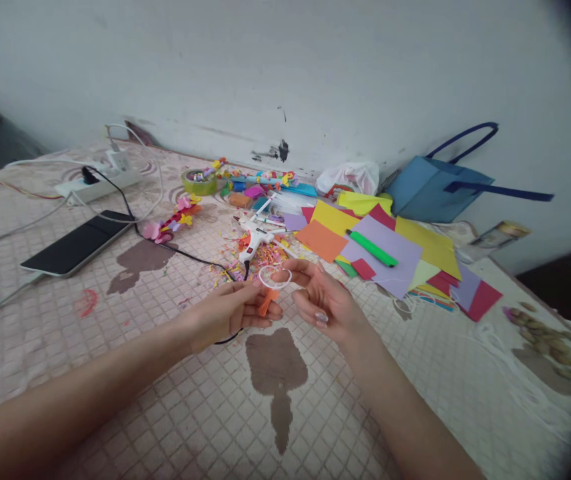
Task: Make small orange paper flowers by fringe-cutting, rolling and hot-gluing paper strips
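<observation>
Above the table, between my two hands, is a small white ring with a fringed strip of orange paper hanging at its lower edge. My left hand pinches the ring's left side between thumb and fingers, the orange fringe lying in front of its fingers. From the other side, the fingertips of my right hand close on the ring's right edge. Just beyond both hands, a white hot glue gun rests among coloured paper scraps, its black cord running behind my left hand.
Coloured paper sheets with a green marker spread on the right, before a blue bag. Paper flowers, a tape roll, a phone-like black-screened device and a power strip lie left. White string lies right.
</observation>
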A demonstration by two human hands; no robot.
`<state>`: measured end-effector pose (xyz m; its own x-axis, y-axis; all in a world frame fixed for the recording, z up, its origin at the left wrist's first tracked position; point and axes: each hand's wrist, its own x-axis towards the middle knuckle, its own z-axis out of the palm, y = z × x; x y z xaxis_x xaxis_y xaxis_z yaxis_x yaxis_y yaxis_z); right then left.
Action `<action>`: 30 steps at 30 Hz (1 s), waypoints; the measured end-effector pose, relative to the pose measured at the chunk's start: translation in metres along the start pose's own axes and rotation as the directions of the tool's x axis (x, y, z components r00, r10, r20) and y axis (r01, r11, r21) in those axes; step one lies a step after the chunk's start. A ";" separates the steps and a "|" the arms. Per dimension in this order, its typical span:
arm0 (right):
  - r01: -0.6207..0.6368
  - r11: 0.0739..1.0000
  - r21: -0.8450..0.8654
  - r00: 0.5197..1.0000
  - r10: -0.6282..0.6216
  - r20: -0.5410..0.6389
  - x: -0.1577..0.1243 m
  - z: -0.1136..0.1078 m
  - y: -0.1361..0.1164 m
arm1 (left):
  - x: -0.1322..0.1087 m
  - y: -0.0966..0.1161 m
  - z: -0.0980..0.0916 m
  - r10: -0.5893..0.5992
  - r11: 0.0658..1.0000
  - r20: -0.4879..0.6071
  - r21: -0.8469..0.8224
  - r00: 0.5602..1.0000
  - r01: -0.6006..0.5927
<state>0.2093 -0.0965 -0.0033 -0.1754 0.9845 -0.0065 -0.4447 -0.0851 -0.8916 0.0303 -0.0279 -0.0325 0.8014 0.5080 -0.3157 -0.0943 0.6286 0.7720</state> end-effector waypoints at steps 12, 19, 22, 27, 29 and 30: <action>0.038 0.997 0.069 0.999 -0.037 -0.013 0.000 -0.005 -0.002 | -0.004 -0.001 -0.002 0.058 0.948 0.026 0.311 0.998 -0.063; 0.123 0.989 -0.077 0.984 -0.132 -0.122 -0.004 -0.007 -0.015 | -0.006 0.003 0.004 0.047 0.941 -0.034 0.337 0.998 -0.033; 0.137 0.976 -0.172 0.971 -0.166 -0.173 -0.004 -0.007 -0.018 | -0.007 0.003 0.005 0.036 0.942 -0.039 0.335 0.999 -0.021; 0.093 0.928 -0.360 0.942 -0.199 -0.269 0.002 -0.015 -0.010 | -0.007 0.002 0.006 0.043 0.944 -0.040 0.330 0.998 -0.028; 0.049 0.829 -0.558 0.886 -0.293 -0.358 0.004 -0.019 -0.003 | -0.007 0.002 0.006 0.053 0.945 -0.051 0.325 0.997 -0.033; 0.026 0.755 -0.655 0.848 -0.364 -0.385 0.005 -0.020 0.000 | -0.007 0.002 0.007 0.060 0.947 -0.059 0.319 0.996 -0.038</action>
<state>0.2260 -0.0889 -0.0121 0.3519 0.9248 0.1448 0.2355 0.0623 -0.9699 0.0286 -0.0339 -0.0247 0.7581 0.5787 -0.3006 0.0682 0.3881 0.9191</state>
